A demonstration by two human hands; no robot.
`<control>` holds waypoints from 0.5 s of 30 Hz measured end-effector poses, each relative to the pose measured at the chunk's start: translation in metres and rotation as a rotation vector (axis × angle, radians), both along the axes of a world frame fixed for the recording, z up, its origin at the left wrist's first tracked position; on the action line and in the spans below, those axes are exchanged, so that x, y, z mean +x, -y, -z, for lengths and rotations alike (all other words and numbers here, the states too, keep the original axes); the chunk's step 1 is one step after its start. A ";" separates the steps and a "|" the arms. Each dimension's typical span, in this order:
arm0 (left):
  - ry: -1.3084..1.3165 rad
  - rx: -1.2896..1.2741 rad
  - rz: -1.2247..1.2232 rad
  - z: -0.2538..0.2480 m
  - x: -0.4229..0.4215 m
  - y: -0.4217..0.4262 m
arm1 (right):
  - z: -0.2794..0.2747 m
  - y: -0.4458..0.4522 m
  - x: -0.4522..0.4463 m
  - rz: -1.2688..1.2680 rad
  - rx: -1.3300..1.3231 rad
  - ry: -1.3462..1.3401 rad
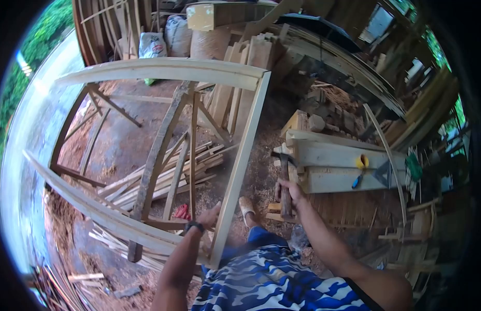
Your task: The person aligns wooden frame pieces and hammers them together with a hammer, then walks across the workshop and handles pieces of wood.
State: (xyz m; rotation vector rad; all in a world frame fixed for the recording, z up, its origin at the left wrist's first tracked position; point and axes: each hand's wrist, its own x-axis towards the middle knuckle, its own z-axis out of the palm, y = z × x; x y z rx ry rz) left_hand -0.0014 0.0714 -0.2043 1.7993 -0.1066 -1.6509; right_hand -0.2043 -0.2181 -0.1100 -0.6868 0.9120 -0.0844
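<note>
My right hand (290, 193) is wrapped around the wooden handle of a claw hammer (285, 173), its metal head upward, beside stacked pale boards. A wristwatch (195, 225) is on my left wrist. My left hand (211, 214) is at the inner side of the near end piece of a large wooden frame (242, 160); its fingers are blurred, and whether they grip the wood I cannot tell. Two long pale side rails run from that end piece toward the left. Beneath the frame, a rough dark beam (160, 150) runs crosswise.
Several loose wood strips (199, 168) lie on the shavings-covered floor under the frame. On the pale boards (333, 181) at right are a yellow tape-like roll (362, 161), a blue-handled tool (357, 181) and a triangular square (383, 173). White sacks (153, 45) stand at the back.
</note>
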 end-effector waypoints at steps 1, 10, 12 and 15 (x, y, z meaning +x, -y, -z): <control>-0.005 0.005 -0.028 -0.030 -0.003 -0.004 | 0.003 0.021 0.015 0.046 -0.029 0.039; 0.673 -0.076 0.072 -0.128 -0.076 -0.010 | 0.022 0.220 0.143 0.275 -0.231 0.179; 0.758 0.042 0.069 -0.125 -0.096 -0.013 | 0.032 0.256 0.175 0.301 -0.226 0.181; 0.896 0.152 0.008 -0.111 -0.113 -0.022 | 0.036 0.257 0.228 0.530 -0.100 0.196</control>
